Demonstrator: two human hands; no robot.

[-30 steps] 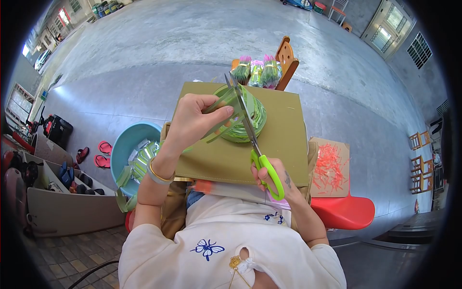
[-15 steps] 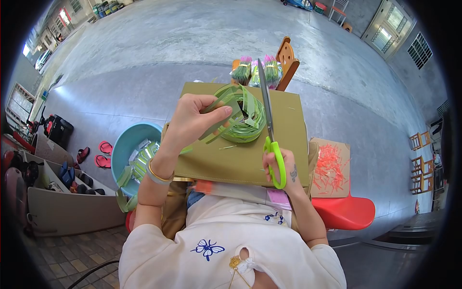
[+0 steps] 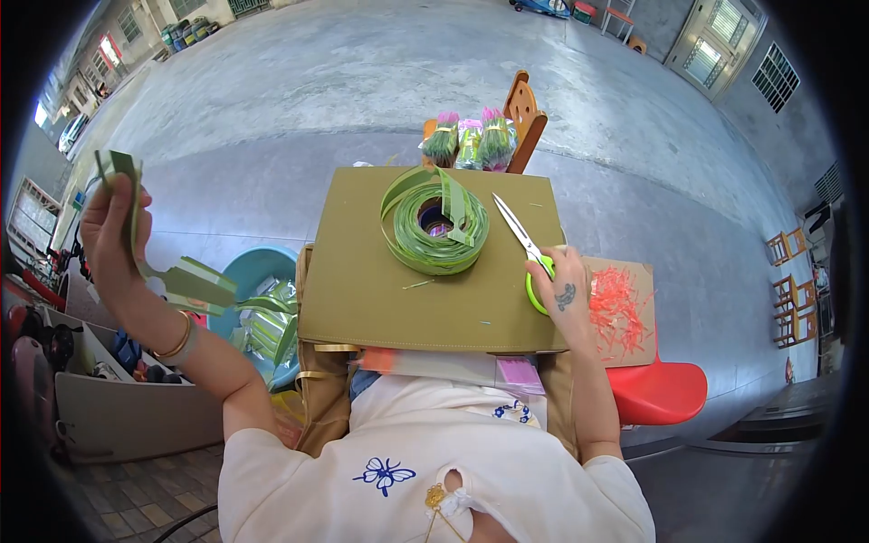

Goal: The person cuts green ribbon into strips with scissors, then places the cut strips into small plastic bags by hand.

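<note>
Far out to the left, my left hand (image 3: 113,231) is raised and pinches a long green ribbon strip (image 3: 195,282), whose lower end hangs over the blue basin. My right hand (image 3: 563,285) is closed around the lime-green handles of a pair of scissors (image 3: 518,224) at the table's right side. The silver blades look closed and point away to the upper left, low over the tabletop. Between my hands, a roll of green ribbon (image 3: 434,258) lies on the olive table (image 3: 362,308), with one loose end draped across its core.
A blue basin (image 3: 237,262) with green pieces in clear wrappers stands left of the table. Bundles of pink-tipped green stems (image 3: 495,140) sit on a wooden chair (image 3: 529,118) beyond it. On the right, orange shreds (image 3: 620,312) lie on cardboard above a red stool (image 3: 665,394).
My left hand has swung from above the roll out to the left with the ribbon strip. My right hand has lowered the scissors from upright to tilted left near the tabletop.
</note>
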